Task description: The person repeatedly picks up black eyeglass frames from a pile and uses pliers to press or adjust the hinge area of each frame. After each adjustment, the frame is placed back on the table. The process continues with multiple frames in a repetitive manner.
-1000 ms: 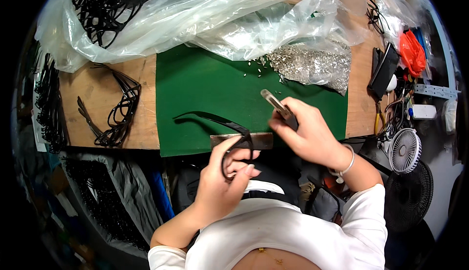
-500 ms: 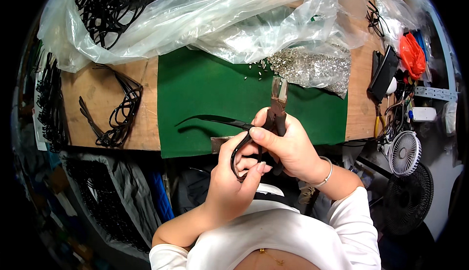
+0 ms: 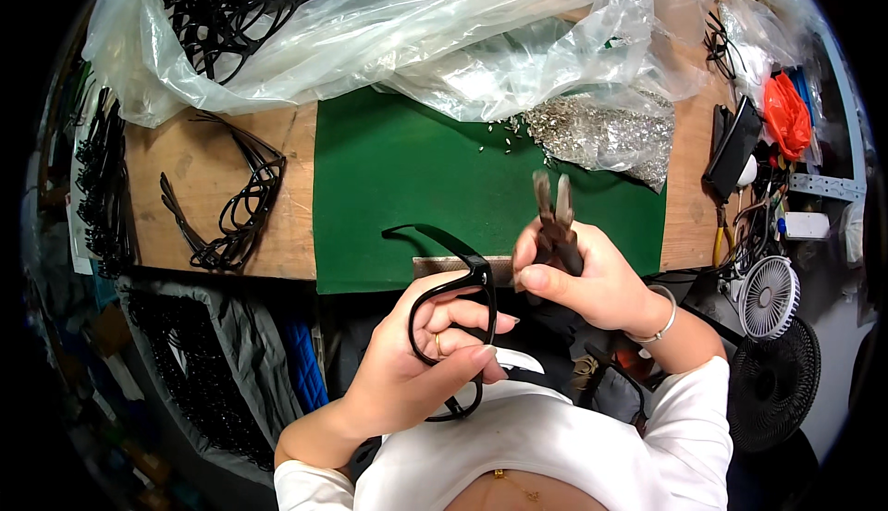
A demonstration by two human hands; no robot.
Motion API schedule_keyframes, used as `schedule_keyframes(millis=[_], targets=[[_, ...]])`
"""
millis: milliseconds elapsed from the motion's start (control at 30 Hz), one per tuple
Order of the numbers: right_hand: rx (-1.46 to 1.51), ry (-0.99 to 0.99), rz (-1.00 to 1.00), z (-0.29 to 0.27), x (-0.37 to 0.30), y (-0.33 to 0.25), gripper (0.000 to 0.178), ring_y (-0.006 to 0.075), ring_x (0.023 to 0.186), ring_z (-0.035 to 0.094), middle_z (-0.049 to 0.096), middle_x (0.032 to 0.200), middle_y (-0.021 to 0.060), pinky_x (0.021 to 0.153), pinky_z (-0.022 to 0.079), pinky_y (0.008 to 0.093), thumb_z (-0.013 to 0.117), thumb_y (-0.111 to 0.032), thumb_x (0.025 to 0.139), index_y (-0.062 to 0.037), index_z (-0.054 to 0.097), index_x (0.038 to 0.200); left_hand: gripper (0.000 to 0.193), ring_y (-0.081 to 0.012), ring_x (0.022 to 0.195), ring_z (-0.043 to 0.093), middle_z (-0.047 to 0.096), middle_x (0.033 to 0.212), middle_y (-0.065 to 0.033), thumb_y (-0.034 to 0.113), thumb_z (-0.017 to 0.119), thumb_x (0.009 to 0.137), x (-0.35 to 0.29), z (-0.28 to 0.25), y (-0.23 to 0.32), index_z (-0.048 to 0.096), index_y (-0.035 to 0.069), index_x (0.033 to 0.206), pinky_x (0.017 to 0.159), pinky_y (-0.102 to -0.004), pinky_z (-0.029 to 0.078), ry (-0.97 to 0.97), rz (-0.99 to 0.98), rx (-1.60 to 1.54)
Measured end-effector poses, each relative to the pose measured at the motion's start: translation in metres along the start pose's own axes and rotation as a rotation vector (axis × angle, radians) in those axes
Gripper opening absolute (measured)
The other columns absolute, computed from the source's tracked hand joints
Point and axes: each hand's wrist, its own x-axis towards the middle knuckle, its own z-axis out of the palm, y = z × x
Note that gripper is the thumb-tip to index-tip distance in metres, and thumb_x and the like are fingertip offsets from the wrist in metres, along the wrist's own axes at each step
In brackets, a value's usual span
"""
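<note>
My left hand (image 3: pixel 421 363) grips a black glasses frame (image 3: pixel 450 312) by its front, lens rim toward me, one temple arm (image 3: pixel 425 232) reaching out over the green mat (image 3: pixel 398 169). My right hand (image 3: pixel 583 280) holds small pliers (image 3: pixel 553 220) upright, jaws slightly apart and pointing away from me, just right of the frame's hinge corner. Both hands hover at the mat's near edge, close together. A pile of tiny metal parts (image 3: pixel 601 132) lies on the mat's far right.
Clear plastic bags (image 3: pixel 444 39) with black frames cover the bench's back. A stack of black frames (image 3: pixel 231 206) lies on the wooden top at left. A small white fan (image 3: pixel 768 294), cables and a red bag (image 3: pixel 786 113) crowd the right side.
My right hand brought the pliers from the mat toward the frame and turned them upright. My left hand kept the frame, drawing it slightly nearer.
</note>
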Motion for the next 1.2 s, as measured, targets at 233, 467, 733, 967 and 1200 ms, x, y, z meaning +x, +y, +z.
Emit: schedule_keyframes(millis=[233,467,733,967,1200], targets=[[-0.078,-0.077,-0.018,0.002,0.001,-0.008,0.017,0.0058,0.068,0.043,0.05,0.075,-0.0001,0.061,0.037,0.0215,0.054,-0.019,0.086,-0.002,0.05,0.085,0.049,-0.0143,0.078,0.06,0.053,0.105,-0.0165,-0.01,0.048,0.081,0.002,0.001,-0.004,0.03,0.0,0.124,0.069,-0.0248,0.049,-0.027,-0.037,-0.034],[0.051,-0.055,-0.008,0.016,0.006,-0.015,0.016,0.0036,0.065,0.037,0.044,0.073,-0.0041,0.057,0.033,0.0201,0.056,-0.017,0.085,-0.0036,0.048,0.084,0.045,-0.0133,0.079,0.059,0.052,0.106,-0.0158,-0.01,0.046,0.081,0.003,0.005,-0.006,0.032,-0.002,0.123,0.071,-0.0235,0.047,0.015,-0.034,0.04],[-0.107,-0.014,-0.129,0.018,0.007,-0.006,0.016,0.0041,0.06,0.048,0.05,0.069,-0.0006,0.054,0.04,0.0201,0.052,-0.017,0.087,-0.0023,0.046,0.084,0.048,-0.0177,0.08,0.059,0.05,0.104,-0.018,-0.012,0.049,0.077,0.005,0.004,-0.01,0.032,-0.003,0.121,0.068,-0.0278,0.053,0.025,0.018,0.154],[0.053,-0.069,-0.061,0.015,0.008,-0.002,0.023,0.0054,0.069,0.042,0.048,0.078,-0.0017,0.062,0.037,0.0206,0.056,-0.024,0.085,-0.0025,0.049,0.089,0.047,-0.0134,0.077,0.06,0.054,0.104,-0.014,-0.01,0.047,0.08,0.0,-0.001,-0.004,0.032,-0.001,0.123,0.068,-0.0225,0.047,0.005,-0.06,0.031],[-0.575,-0.253,-0.023,-0.007,-0.01,-0.004,0.03,0.0288,0.073,0.058,0.059,0.08,0.0163,0.066,0.045,0.0342,0.054,-0.028,0.084,0.0013,0.053,0.089,0.042,-0.0154,0.078,0.061,0.057,0.1,-0.0139,-0.01,0.048,0.08,-0.008,-0.011,0.006,0.039,-0.002,0.12,0.067,-0.0228,0.047,-0.039,-0.124,0.027]])
